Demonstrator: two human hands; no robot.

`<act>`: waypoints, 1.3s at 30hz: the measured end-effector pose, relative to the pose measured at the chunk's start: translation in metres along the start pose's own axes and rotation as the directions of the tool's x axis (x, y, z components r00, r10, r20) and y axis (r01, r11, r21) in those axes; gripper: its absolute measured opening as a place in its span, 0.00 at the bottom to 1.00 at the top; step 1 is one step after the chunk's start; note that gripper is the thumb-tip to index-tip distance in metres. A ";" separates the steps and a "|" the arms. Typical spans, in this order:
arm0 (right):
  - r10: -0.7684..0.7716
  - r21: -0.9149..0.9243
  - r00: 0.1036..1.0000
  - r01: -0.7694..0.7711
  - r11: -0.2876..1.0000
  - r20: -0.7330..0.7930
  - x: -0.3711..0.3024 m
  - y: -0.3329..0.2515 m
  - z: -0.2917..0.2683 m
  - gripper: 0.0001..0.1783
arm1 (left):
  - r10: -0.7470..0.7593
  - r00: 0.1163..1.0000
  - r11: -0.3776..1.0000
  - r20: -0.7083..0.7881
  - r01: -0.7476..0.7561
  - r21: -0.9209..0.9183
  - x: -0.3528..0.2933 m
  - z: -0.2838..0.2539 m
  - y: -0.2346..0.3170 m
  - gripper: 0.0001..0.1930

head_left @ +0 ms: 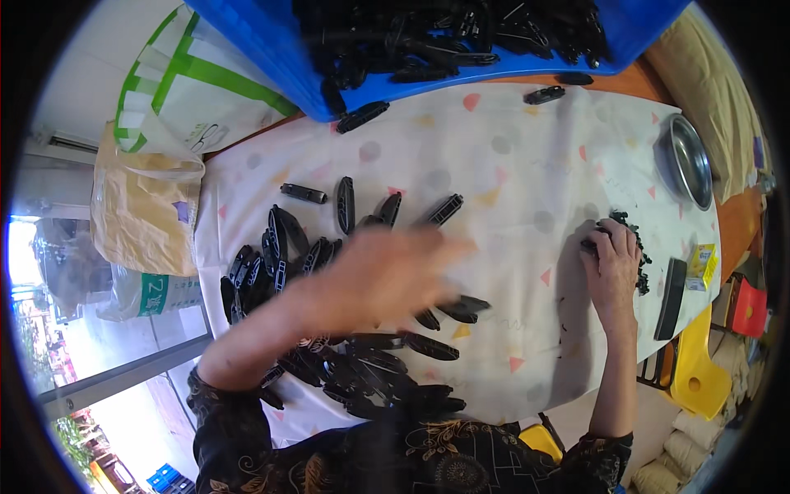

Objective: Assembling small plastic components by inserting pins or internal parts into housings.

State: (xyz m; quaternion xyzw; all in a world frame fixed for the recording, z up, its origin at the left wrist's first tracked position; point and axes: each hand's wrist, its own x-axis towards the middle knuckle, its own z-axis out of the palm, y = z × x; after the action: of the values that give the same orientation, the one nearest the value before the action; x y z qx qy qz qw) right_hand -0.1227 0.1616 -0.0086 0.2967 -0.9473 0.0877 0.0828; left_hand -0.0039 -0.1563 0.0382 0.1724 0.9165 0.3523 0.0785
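Left hand point(387, 276) blurs above black plastic pieces point(370, 375) heaped on left of patterned worktop point(527, 165), grip impossible to tell. Right hand point(613, 251), fingers half curled, meets small black parts point(643, 276) (any hold hidden). Blue bin point(271, 58), far side; 3 loose pieces point(362, 117) beside it.

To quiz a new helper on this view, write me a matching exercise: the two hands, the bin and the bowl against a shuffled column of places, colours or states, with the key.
1. left hand
2. right hand
3. bin
4. bowl

A. at the small black pieces
B. silver and round
C. blurred, over the long black parts
D. blue, heaped with dark items

Pairs: 1-C, 2-A, 3-D, 4-B
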 end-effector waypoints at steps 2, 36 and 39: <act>-0.020 -0.034 1.000 0.020 0.999 -0.004 0.001 0.009 0.001 0.12 | -0.115 0.955 0.949 -0.273 0.186 0.254 0.028 -0.016 -0.033 0.15; 0.144 0.717 0.914 -0.191 -0.670 0.379 -0.078 -0.030 -0.003 0.04 | -0.180 0.980 0.207 0.089 0.126 -0.970 0.087 0.050 0.043 0.18; 0.291 0.937 0.938 -0.083 -0.339 0.188 -0.080 -0.036 -0.003 0.04 | -0.211 0.954 0.244 0.211 0.261 -0.934 0.088 0.070 0.065 0.16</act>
State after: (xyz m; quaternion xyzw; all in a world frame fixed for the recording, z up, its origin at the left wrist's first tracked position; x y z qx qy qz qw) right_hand -0.0366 0.1769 -0.0181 0.0752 -0.5137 0.8425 -0.1435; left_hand -0.0502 -0.0355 0.0285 -0.0407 0.5366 0.8090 0.2365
